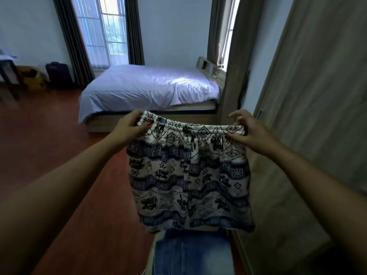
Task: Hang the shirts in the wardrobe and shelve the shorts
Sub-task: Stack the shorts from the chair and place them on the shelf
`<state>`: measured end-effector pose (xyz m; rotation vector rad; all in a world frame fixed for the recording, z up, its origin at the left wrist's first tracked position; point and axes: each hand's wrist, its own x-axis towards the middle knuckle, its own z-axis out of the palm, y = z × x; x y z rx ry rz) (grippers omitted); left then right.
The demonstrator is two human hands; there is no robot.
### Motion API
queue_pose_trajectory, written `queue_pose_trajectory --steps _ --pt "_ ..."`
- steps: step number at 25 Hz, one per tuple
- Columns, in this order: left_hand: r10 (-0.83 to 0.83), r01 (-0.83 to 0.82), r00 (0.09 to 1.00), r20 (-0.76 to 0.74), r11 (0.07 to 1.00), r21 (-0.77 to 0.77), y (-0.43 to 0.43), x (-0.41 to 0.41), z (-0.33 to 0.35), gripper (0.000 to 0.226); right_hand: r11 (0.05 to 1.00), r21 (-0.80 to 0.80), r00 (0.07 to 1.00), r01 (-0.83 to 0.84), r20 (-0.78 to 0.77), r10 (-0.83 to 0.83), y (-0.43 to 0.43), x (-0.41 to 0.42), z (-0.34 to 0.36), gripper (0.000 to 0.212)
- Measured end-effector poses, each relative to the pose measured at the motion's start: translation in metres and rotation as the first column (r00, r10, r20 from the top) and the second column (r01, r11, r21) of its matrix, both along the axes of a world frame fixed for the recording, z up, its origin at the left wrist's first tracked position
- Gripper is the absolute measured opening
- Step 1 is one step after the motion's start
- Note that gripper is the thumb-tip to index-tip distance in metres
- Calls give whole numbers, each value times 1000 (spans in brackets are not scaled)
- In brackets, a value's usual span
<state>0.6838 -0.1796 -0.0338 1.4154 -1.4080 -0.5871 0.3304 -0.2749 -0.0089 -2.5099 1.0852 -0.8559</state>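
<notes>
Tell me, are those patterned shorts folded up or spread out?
Spread out. The patterned shorts hang full length, both legs showing, with the left hand and right hand pinching the waistband's ends.

Head-height view, forward and down, close over hands, edges perhaps warped.

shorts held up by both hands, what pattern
Cream shorts with dark navy and black geometric, tribal-style bands; head view.

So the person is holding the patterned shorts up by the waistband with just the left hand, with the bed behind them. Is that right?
Not quite. Both hands hold the patterned shorts by the waistband: the left hand pinches one end and the right hand the other. The head view shows this. The bed is indeed behind them.
</notes>
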Motion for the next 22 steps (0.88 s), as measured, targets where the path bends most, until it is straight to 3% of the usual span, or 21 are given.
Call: queue_pose_trajectory --steps 3,6,8,10,12,14,18,22 --pt "-3 3 1000 -17 1000 25 8 -9 14 16 985 126 992 114 35 -119 1 -11 10 22" --pt "112 -109 991 -73 993 41 10 -34 20 17 915 327 931 238 194 -311 13 0 15 25" --pt "137 -124 966 -218 990 74 13 -67 21 17 848 490 874 203 300 -383 29 21 21 27" --pt "58 -12 916 -397 993 119 17 -100 20 21 796 599 858 82 365 -363 49 46 26 24" --pt "11 49 867 -499 993 108 21 -120 17 23 764 645 853 -3 401 -334 64 65 27 24" --pt "-11 48 842 -539 997 56 25 -128 15 19 773 634 841 29 403 -362 68 75 22 26" --pt "-54 71 873 -485 997 15 32 -133 17 18 807 565 798 172 401 -451 69 79 17 26" --pt "-90 98 933 -348 995 4 31 -123 17 19 768 640 754 3 503 -422 77 77 19 12"
